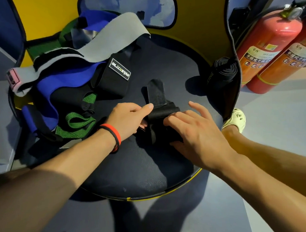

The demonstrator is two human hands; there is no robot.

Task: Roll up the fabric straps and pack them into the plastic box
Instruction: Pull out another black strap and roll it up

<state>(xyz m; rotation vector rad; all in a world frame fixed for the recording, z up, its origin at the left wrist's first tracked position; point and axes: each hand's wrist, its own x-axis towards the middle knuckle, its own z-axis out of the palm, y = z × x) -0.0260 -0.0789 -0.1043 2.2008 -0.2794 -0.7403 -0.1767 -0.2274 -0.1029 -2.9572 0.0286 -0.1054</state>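
At the centre of the round seat (143,167) lies one black strap (156,97), left hand (128,117) pinching its fold, apparently to start the roll, right hand (194,129) flat-fingered, pressing it steady; loose straps (64,80) heaped left, rolled strap (221,73) right, plastic box unseen.

Matt black woven cloth strap (163,113), soft grey fabric band (110,37), dull padded seat (152,170), glossy red extinguishers (270,40)
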